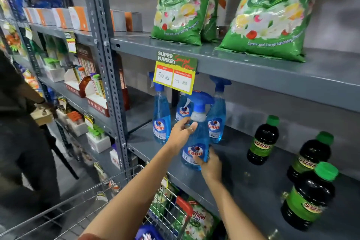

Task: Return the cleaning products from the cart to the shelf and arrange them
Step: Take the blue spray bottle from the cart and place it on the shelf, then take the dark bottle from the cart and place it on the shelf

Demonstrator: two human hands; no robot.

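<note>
A blue Colin spray bottle [196, 142] is held upright at the front of the grey shelf [243, 177], its base about at the shelf surface. The neck is gripped by the left hand [180, 134], with the fingers [190, 128] closed around it, just under the blue trigger head. The lower body is clasped by the right hand [209, 164], its fingers wrapped around the label area. Just behind this bottle, 3 more Colin bottles [161, 121] are standing. To its right, 3 dark Sunny bottles [263, 142] are placed. Below it, the wire cart [167, 206] is seen.
</note>
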